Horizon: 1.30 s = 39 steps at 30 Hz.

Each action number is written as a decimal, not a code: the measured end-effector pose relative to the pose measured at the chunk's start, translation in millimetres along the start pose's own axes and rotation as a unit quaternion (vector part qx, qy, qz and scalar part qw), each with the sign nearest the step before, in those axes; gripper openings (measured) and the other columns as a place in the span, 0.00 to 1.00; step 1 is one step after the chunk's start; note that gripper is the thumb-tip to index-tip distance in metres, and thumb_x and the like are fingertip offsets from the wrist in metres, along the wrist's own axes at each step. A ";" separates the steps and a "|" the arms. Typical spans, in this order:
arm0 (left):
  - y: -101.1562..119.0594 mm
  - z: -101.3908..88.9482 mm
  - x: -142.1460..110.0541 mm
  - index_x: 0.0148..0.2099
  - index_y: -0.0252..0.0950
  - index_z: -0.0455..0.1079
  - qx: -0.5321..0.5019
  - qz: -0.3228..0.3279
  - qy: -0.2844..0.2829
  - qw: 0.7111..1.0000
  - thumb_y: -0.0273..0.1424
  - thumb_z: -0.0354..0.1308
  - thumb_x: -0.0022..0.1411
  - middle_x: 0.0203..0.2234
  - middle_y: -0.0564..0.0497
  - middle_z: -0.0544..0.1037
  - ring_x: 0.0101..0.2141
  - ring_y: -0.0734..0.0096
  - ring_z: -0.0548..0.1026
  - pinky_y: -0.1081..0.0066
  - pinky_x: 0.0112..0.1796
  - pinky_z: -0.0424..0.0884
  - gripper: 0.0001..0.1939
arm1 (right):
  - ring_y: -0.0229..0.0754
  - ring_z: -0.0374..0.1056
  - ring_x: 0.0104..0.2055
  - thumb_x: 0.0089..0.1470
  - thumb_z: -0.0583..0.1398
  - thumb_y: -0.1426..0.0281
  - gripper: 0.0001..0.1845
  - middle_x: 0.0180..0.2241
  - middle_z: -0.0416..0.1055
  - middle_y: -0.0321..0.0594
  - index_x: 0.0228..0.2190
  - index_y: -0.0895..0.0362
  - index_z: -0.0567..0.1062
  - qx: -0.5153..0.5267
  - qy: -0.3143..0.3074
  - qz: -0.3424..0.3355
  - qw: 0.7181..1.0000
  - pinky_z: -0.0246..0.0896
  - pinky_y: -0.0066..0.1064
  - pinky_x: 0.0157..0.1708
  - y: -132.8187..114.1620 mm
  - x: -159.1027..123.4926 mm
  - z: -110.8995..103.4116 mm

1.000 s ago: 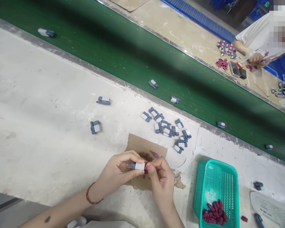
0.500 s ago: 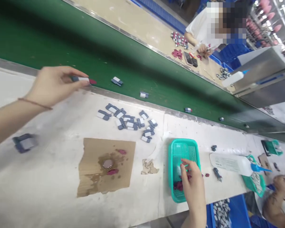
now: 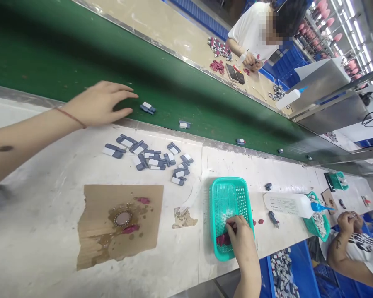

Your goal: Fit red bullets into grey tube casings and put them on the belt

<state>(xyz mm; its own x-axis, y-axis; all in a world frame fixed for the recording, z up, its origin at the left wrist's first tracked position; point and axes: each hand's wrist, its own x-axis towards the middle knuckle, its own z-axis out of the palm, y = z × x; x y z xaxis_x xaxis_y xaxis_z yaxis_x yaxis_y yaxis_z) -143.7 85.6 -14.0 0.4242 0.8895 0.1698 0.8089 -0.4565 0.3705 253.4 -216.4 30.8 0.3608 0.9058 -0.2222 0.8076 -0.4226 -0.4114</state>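
My left hand (image 3: 104,103) is stretched over the green belt, fingers apart and holding nothing. Just beyond its fingertips lies a small blue-grey and white plastic part (image 3: 147,108). My right hand (image 3: 241,234) reaches into the turquoise basket (image 3: 211,207), thumb and fingers closed together at the small maroon pieces (image 3: 223,239). A maroon piece seems to be pinched there, partly hidden by the fingers. Left of the basket, a cardboard sheet (image 3: 144,244) carries wet stains, a round disc (image 3: 123,218) and maroon pieces (image 3: 131,229).
Several blue-grey and white parts (image 3: 153,162) lie grouped below the green belt (image 3: 211,111). A white bottle with blue nozzle (image 3: 287,205) lies right of the basket. One co-worker (image 3: 250,33) sits across the belt; another's arm (image 3: 338,248) is at right. A blue bin (image 3: 301,269) stands below.
My left hand moved from the cardboard up to the belt and released the blue-grey part with its maroon tip. My right hand moved into the basket and closed. The view swung right.
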 end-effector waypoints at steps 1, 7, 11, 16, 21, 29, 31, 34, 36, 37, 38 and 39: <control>5.0 4.0 5.3 0.61 0.25 0.62 -0.007 0.015 -0.025 1.000 0.44 0.40 0.65 0.60 0.37 0.64 0.58 0.49 0.59 0.52 0.58 0.54 0.33 | 0.47 0.67 0.28 0.50 0.55 0.68 0.07 0.27 0.70 0.40 0.25 0.54 0.72 0.026 -0.002 0.007 1.000 0.61 0.37 0.32 -1.7 0.6 -0.8; 40.1 12.6 28.0 0.58 0.26 0.64 -0.077 -0.020 -0.062 0.995 0.36 0.45 0.66 0.55 0.35 0.67 0.55 0.42 0.60 0.44 0.53 0.59 0.24 | 0.44 0.70 0.33 0.54 0.59 0.58 0.12 0.32 0.75 0.41 0.33 0.54 0.73 0.282 0.024 0.003 0.959 0.63 0.31 0.29 -21.6 -0.1 5.8; 57.3 19.2 38.1 0.51 0.27 0.67 -0.125 -0.042 -0.032 0.991 0.31 0.49 0.64 0.50 0.37 0.71 0.53 0.45 0.65 0.48 0.53 0.60 0.17 | 0.36 0.60 0.19 0.56 0.59 0.56 0.15 0.21 0.69 0.33 0.32 0.55 0.75 0.363 0.079 0.001 0.929 0.56 0.27 0.19 -41.9 -1.4 21.4; 77.5 20.2 21.8 0.56 0.29 0.61 -0.219 -0.090 0.016 0.972 0.30 0.41 0.68 0.45 0.40 0.76 0.42 0.59 0.76 0.60 0.45 0.71 0.19 | 0.38 0.65 0.23 0.52 0.63 0.60 0.12 0.26 0.74 0.39 0.32 0.56 0.78 0.349 0.066 -0.045 0.934 0.60 0.28 0.21 -87.9 -5.2 42.7; 95.4 -8.4 -46.7 0.45 0.30 0.68 -0.599 -0.228 -0.019 0.767 0.33 0.47 0.66 0.36 0.40 0.79 0.35 0.62 0.79 0.66 0.35 0.74 0.13 | 0.38 0.67 0.21 0.51 0.63 0.64 0.09 0.20 0.73 0.35 0.25 0.56 0.75 0.315 -0.093 -0.136 0.935 0.61 0.26 0.21 -137.8 -1.5 70.5; 105.9 -33.3 -142.2 0.33 0.37 0.75 -0.630 -0.362 0.002 0.687 0.38 0.70 0.45 0.31 0.49 0.80 0.35 0.62 0.76 0.69 0.38 0.72 0.14 | 0.38 0.69 0.23 0.66 0.49 0.66 0.19 0.23 0.74 0.38 0.28 0.56 0.73 0.153 -0.108 -0.450 0.873 0.62 0.27 0.24 -173.0 5.7 114.8; 107.7 -30.1 -155.5 0.33 0.36 0.77 -0.632 -0.377 0.014 0.677 0.39 0.71 0.45 0.30 0.48 0.80 0.37 0.62 0.75 0.69 0.40 0.71 0.15 | 0.39 0.68 0.23 0.68 0.46 0.67 0.22 0.22 0.73 0.39 0.27 0.56 0.71 0.105 -0.074 -0.497 0.858 0.61 0.28 0.24 -176.7 5.9 122.4; 111.3 -23.4 -169.8 0.39 0.37 0.77 -0.653 -0.413 0.029 0.634 0.40 0.72 0.44 0.28 0.49 0.79 0.35 0.64 0.75 0.72 0.36 0.71 0.20 | 0.39 0.65 0.21 0.68 0.44 0.69 0.24 0.20 0.69 0.38 0.24 0.55 0.69 0.042 -0.045 -0.527 0.848 0.58 0.29 0.21 -179.3 6.4 128.7; 114.4 -19.3 -175.9 0.42 0.37 0.77 -0.672 -0.435 0.031 0.599 0.40 0.73 0.43 0.29 0.50 0.79 0.32 0.68 0.74 0.74 0.32 0.70 0.23 | 0.39 0.64 0.21 0.68 0.43 0.70 0.24 0.20 0.68 0.38 0.23 0.55 0.68 0.019 -0.042 -0.540 0.840 0.57 0.30 0.21 -179.4 7.2 129.6; 116.0 -17.5 -178.1 0.42 0.37 0.77 -0.684 -0.440 0.033 0.581 0.39 0.73 0.42 0.30 0.50 0.79 0.31 0.69 0.74 0.75 0.31 0.70 0.23 | 0.40 0.64 0.21 0.68 0.43 0.71 0.23 0.20 0.68 0.38 0.23 0.55 0.67 0.013 -0.041 -0.546 0.837 0.56 0.30 0.21 -179.2 7.6 129.5; 117.6 -16.1 -179.9 0.41 0.37 0.76 -0.697 -0.441 0.036 0.564 0.38 0.74 0.42 0.31 0.50 0.79 0.31 0.70 0.74 0.75 0.32 0.70 0.22 | 0.40 0.64 0.21 0.68 0.43 0.71 0.23 0.20 0.67 0.38 0.23 0.55 0.67 0.013 -0.038 -0.548 0.835 0.56 0.30 0.21 -179.0 7.9 129.2; 119.2 -14.9 -181.4 0.39 0.37 0.76 -0.710 -0.439 0.041 0.549 0.37 0.74 0.41 0.31 0.51 0.78 0.32 0.70 0.74 0.75 0.33 0.71 0.21 | 0.40 0.64 0.22 0.68 0.44 0.71 0.22 0.20 0.67 0.38 0.23 0.55 0.67 0.014 -0.040 -0.546 0.837 0.56 0.30 0.22 -178.7 8.2 128.7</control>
<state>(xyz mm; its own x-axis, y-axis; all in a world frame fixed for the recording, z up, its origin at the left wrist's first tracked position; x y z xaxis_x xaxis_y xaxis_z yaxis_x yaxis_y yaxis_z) -130.3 -129.8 12.9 0.0581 0.7786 -0.6248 -0.4703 0.5734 0.6709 52.0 -137.4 -11.2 -0.6178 0.7484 0.2411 0.6240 0.6532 -0.4289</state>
